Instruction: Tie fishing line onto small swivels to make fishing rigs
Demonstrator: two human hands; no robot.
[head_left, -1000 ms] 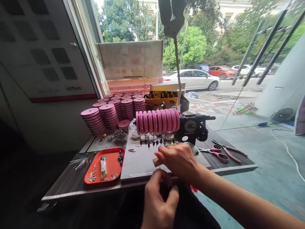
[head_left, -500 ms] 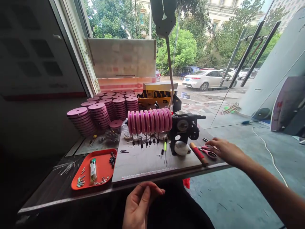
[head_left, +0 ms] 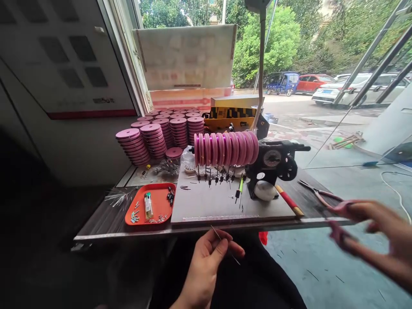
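The thin wire (head_left: 236, 259) lies slantwise, pinched between thumb and fingers of the left hand (head_left: 206, 262); both its ends stick out. The right hand (head_left: 394, 234) is blurred; its fingers grasp the pink-handled scissors (head_left: 337, 235).

Pink scissor handles (head_left: 336, 234) in right hand (head_left: 394, 234); orange tray (head_left: 160, 198), pink discs (head_left: 225, 148) beyond left hand (head_left: 206, 266); red-and-tan stick (head_left: 287, 201) beyond, between hands.

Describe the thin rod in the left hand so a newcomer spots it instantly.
From the table, look below its near edge to the left hand. A thin, straight rod slants between thumb and fingers. Unlike the loose strands left of the orange tray, it is single and hand-held.
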